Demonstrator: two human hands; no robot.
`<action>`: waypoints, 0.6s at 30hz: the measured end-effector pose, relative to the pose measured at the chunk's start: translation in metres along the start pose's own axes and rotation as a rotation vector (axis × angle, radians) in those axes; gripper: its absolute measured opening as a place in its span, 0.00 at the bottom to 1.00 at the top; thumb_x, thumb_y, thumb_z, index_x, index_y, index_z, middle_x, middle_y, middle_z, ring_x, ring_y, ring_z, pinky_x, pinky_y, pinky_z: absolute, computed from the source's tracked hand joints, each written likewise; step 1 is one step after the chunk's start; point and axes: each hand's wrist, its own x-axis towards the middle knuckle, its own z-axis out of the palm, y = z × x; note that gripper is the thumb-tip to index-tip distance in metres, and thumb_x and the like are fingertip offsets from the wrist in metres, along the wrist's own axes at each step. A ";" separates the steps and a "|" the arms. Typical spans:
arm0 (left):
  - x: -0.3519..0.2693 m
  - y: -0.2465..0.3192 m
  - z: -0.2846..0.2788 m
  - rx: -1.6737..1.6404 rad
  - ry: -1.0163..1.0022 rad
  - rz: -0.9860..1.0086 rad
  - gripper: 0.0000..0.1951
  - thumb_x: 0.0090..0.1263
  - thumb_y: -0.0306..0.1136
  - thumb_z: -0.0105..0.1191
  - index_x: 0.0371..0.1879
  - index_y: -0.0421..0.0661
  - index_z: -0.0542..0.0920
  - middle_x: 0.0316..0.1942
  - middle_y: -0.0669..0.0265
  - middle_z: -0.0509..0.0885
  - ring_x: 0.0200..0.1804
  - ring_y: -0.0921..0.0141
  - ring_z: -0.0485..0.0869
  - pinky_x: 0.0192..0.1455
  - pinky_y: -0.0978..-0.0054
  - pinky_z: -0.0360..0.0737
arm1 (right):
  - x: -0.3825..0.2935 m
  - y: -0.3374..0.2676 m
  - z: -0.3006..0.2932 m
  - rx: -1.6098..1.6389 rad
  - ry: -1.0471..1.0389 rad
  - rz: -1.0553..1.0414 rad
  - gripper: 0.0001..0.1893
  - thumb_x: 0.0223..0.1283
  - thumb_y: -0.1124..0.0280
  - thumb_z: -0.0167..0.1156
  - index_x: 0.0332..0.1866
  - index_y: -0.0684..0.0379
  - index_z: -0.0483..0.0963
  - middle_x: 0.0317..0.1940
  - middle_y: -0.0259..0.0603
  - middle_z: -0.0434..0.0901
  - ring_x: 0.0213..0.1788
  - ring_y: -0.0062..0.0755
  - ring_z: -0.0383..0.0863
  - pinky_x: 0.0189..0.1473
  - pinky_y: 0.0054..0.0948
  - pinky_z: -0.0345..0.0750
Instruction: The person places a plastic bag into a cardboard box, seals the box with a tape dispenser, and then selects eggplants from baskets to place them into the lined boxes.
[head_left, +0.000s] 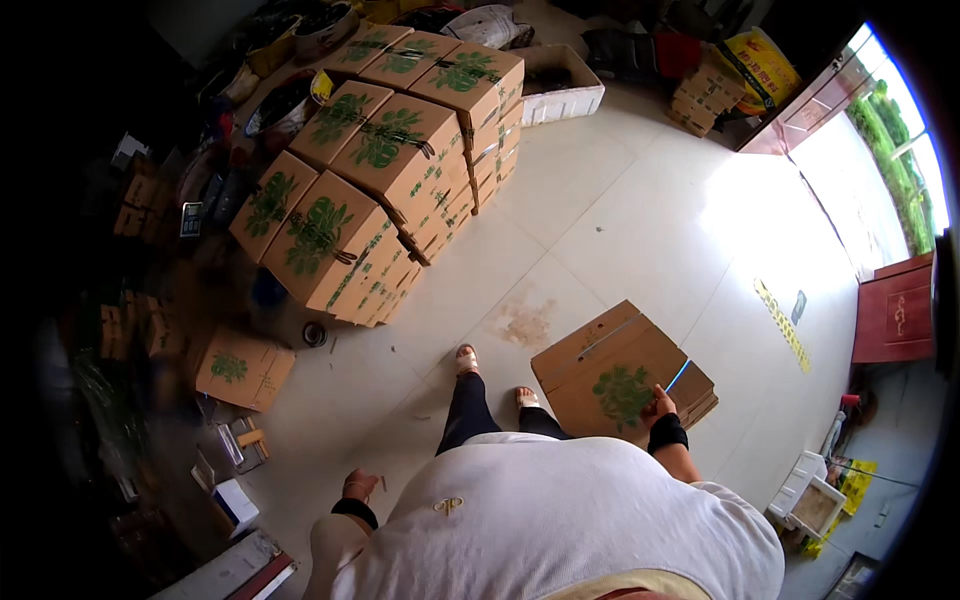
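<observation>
My right hand (660, 407) grips the edge of a strapped bundle of flattened cardboard cartons (577, 379), close to its pale blue strap (677, 376). The bundle hangs at my right side, its top sheet printed with a green leaf design. My left hand (361, 486) hangs at my left side with curled fingers. A thin brownish sliver shows beside its fingertips; whether the hand holds it I cannot tell. Each wrist wears a black band. Ahead to the left, stacks of similar strapped carton bundles (386, 142) stand on the tiled floor (600, 247).
A white foam box (562, 105) sits behind the stacks. A roll of tape (314, 334) and another carton bundle (246, 369) lie on the left. Yellow patterned tape (781, 322) marks the floor near the bright open doorway (855, 172). Foam boxes (806, 495) stand at right.
</observation>
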 end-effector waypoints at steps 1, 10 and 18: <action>-0.001 -0.045 0.032 -0.181 0.103 -0.099 0.27 0.56 0.44 0.56 0.51 0.38 0.74 0.54 0.49 0.73 0.56 0.58 0.73 0.56 0.66 0.70 | 0.004 0.000 0.007 -0.020 -0.016 0.009 0.13 0.58 0.60 0.57 0.20 0.48 0.66 0.10 0.25 0.56 0.12 0.21 0.53 0.14 0.22 0.55; -0.063 -0.032 0.156 -0.974 0.303 0.443 0.33 0.60 0.45 0.55 0.61 0.39 0.63 0.58 0.52 0.70 0.60 0.61 0.69 0.58 0.66 0.68 | 0.001 0.044 0.007 -0.710 -0.075 0.054 0.14 0.56 0.60 0.58 0.18 0.50 0.66 0.11 0.29 0.57 0.11 0.26 0.53 0.13 0.26 0.55; -0.097 -0.044 0.269 -0.881 0.170 0.625 0.32 0.60 0.47 0.54 0.62 0.47 0.63 0.56 0.54 0.73 0.57 0.59 0.73 0.56 0.66 0.71 | 0.021 0.064 0.020 -1.096 -0.254 -0.144 0.13 0.54 0.58 0.57 0.20 0.52 0.71 0.14 0.34 0.66 0.15 0.29 0.65 0.18 0.30 0.65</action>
